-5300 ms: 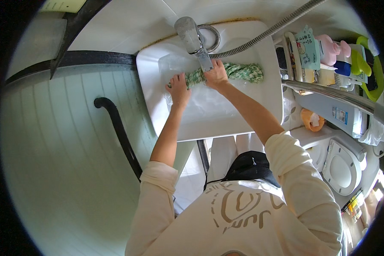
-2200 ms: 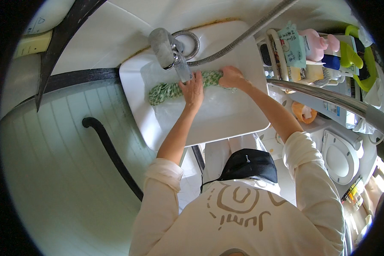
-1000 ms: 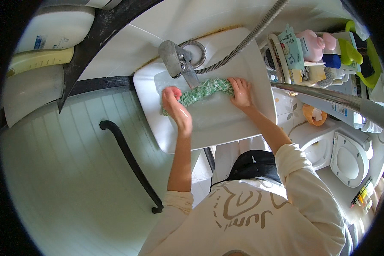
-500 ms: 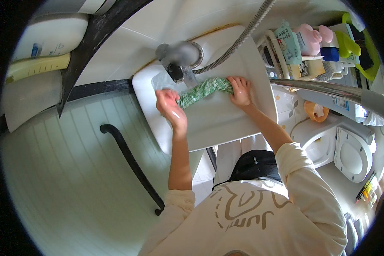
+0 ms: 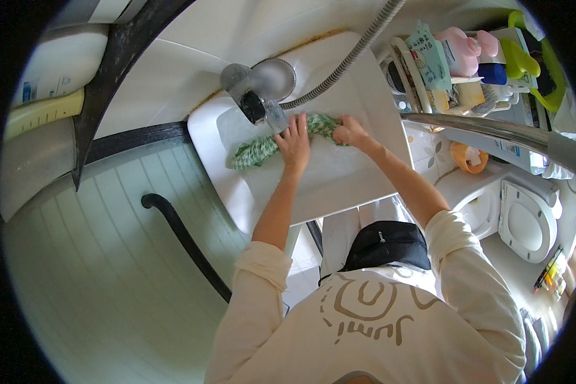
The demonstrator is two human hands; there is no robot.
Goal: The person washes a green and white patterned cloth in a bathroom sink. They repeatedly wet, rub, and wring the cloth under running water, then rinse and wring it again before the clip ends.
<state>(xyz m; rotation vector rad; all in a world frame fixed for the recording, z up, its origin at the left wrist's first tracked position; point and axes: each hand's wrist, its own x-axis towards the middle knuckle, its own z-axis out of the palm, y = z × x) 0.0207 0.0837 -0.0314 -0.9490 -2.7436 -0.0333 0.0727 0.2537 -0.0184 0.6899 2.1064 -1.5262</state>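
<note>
A green-and-white mottled cloth, bunched into a long roll, lies across the white sink. My left hand rests over its middle, fingers stretched out and spread just beside the tap. At the roll's right end, my right hand is closed round the cloth, its fingers curled. The tap stands over the basin at the back left, its spout reaching close to my left fingers. Both hands hide part of the cloth.
A coiled metal hose crosses behind the sink. To the right, a metal rail runs before a shelf with pink bottles. A toilet stands beyond it. A black handle is on the ribbed panel at left.
My left hand has moved right from the roll's left end onto its middle, uncovering that end. My right hand has shifted slightly left, its fingers more curled. The view has shifted a little.
</note>
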